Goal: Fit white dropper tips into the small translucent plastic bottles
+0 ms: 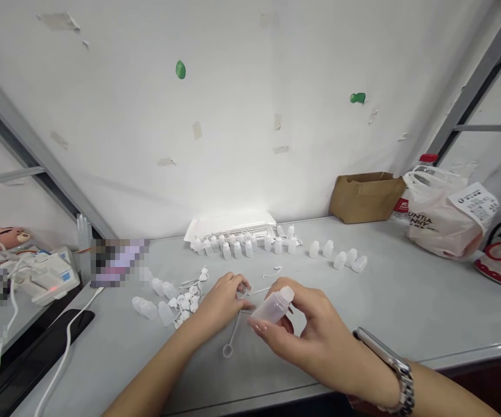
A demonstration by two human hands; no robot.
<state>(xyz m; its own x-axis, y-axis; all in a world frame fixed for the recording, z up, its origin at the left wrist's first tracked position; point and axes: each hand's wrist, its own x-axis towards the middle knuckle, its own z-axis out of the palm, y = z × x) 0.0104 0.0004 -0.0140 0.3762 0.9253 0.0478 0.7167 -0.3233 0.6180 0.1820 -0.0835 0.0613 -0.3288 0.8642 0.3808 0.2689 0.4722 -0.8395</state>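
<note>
My right hand (306,333) holds a small translucent plastic bottle (271,305), tilted with its neck pointing up and right. My left hand (222,301) pinches a thin white ring-ended strap (231,339) that hangs down to the grey table (406,301). Loose white caps and straps (188,295) lie just left of my left hand, with several empty bottles lying on their sides (152,301) beyond them. Behind my hands, several capped bottles stand in rows (244,244), and a few more (339,256) stand or lie to their right.
A white tray (230,225) rests against the wall behind the rows. A cardboard box (365,197) and a white plastic bag (443,217) sit at the back right. Chargers, cables (65,347) and a pink plush (7,236) crowd the left. A watch is on my right wrist.
</note>
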